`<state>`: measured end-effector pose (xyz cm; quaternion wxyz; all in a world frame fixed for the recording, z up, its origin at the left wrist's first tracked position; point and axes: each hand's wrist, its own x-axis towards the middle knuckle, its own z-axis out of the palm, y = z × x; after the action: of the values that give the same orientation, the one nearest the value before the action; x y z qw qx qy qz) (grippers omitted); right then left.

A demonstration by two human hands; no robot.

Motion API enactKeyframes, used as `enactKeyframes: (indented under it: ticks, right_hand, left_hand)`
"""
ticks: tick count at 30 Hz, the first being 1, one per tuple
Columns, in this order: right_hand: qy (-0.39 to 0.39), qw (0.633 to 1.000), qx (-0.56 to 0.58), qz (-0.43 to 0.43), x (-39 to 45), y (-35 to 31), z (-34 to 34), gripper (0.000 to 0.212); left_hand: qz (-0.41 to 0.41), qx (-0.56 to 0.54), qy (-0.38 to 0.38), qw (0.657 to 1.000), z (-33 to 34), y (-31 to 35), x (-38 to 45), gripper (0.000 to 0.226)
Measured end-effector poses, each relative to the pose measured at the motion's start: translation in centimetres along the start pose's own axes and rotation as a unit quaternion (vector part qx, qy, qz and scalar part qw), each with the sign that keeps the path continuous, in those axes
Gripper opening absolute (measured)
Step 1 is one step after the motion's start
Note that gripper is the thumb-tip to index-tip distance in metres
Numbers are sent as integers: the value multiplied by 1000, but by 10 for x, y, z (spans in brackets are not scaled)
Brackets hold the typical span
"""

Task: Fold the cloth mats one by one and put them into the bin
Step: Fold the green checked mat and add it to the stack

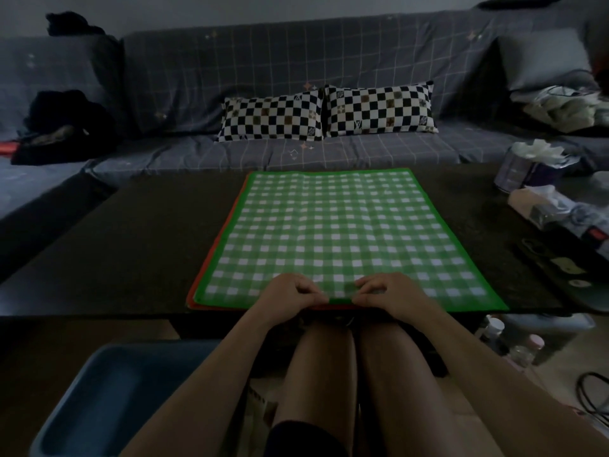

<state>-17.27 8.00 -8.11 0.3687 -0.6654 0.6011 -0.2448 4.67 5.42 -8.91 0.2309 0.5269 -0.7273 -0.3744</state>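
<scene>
While both hands, left hand (294,290) and right hand (385,291), pinch its near edge, the green mat (333,232) lies flat.

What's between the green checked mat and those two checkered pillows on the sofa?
In the head view, only a bare strip of dark table and the grey sofa seat separate the green mat from the pillows.

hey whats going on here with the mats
A seated person pinches the near edge of a green checked mat with both hands, left hand and right hand close together. It still lies flat and unfolded on the dark table, on top of a red mat that shows only at its edge. A blue bin sits on the floor to the left.
</scene>
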Motion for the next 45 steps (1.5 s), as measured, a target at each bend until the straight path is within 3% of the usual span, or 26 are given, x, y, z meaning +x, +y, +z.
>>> enactKeyframes:
  ticks: [11,17,22,28,35,39,45]
  right_hand:
    - [47,985,-151,-74,-20,-54,-36,10]
    - [151,940,-287,-104,27,-78,-68,14]
    - [182,940,-276,-88,102,-61,-73,18]
    - [171,950,-257,-51,169,-10,-55,14]
    - [205,947,-247,-34,196,26,-38,10]
    - [233,933,-271,-44,204,34,-33,10]
    - [256,923,-283,-47,203,38,-23,13]
  left_hand:
    - [65,47,-49,996,-47,55,-3,2]
    - [88,116,52,988,-77,78,49,8]
    - [50,173,115,977,-71,57,116,10]
    - [-9,217,128,968,-44,14,169,16]
    - [50,252,166,952,-18,-12,197,17]
    - [38,287,178,940,-11,-13,205,16]
    - [59,294,191,935,11,-3,170,37]
